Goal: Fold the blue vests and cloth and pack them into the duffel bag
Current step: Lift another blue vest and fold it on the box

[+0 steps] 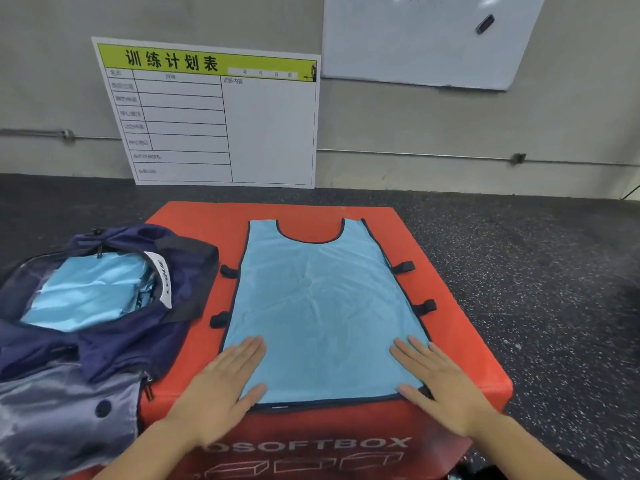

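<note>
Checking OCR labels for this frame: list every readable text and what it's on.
"训练计划表": green header of the training chart leaning on the wall.
"训练内容": chart's right column heading.
Chart row labels and date line: too blurred to read.
"OSOFTBOX": front of the red box, start hidden by the left hand.
White tag on the duffel bag: unreadable.
Whiteboard: faint, unreadable.

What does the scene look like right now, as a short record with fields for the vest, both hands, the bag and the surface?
vest: blue vest spread flat, unfolded, neck hole away from the person
left hand: left hand flat on the vest's near left corner
right hand: right hand flat on the near right corner
bag: navy duffel bag left of the vest, open, light blue fabric inside
surface: red soft box
</note>
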A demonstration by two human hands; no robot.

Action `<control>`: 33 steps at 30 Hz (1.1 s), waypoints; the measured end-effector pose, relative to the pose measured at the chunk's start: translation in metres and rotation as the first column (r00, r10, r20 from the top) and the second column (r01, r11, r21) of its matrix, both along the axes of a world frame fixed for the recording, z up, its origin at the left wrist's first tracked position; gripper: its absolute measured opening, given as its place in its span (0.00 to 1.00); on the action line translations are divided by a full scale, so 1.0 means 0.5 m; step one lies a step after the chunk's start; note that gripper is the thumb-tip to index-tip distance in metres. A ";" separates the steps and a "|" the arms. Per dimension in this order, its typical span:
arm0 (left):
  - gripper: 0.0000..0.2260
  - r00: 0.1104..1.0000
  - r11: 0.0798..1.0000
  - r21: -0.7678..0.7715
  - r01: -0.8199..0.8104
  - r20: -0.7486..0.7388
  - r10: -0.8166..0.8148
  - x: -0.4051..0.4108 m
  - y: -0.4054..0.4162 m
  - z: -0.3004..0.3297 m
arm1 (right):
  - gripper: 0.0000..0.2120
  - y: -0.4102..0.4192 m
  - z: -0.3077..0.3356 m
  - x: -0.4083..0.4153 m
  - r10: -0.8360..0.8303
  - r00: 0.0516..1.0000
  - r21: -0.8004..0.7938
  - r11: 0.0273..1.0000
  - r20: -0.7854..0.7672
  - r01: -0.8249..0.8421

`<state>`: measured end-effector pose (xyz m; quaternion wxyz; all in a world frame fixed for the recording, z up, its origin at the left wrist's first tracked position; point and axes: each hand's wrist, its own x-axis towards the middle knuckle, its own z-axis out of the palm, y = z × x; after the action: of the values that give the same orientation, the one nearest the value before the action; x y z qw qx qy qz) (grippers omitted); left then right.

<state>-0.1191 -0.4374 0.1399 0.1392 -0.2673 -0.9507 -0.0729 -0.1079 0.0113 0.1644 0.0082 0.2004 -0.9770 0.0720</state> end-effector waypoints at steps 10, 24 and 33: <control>0.31 0.997 0.985 0.173 0.009 0.069 -0.021 0.018 -0.004 0.005 | 0.29 -0.041 -0.049 0.012 -0.188 0.954 -0.314 0.943 -0.233 0.109; 0.31 0.947 0.742 0.592 -0.314 0.250 0.201 0.016 0.013 0.020 | 0.22 -0.047 -0.031 -0.003 -0.390 0.912 -0.510 0.814 -0.125 0.278; 0.29 0.945 0.779 0.552 -0.298 0.284 0.160 0.031 -0.015 0.028 | 0.27 -0.031 -0.020 -0.010 -0.440 0.883 -0.500 0.809 -0.163 0.310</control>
<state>-0.1036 -0.4447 0.1541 0.1165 -0.0829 -0.9159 -0.3750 -0.1129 -0.0042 0.1543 0.2032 0.0018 -0.9412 0.2700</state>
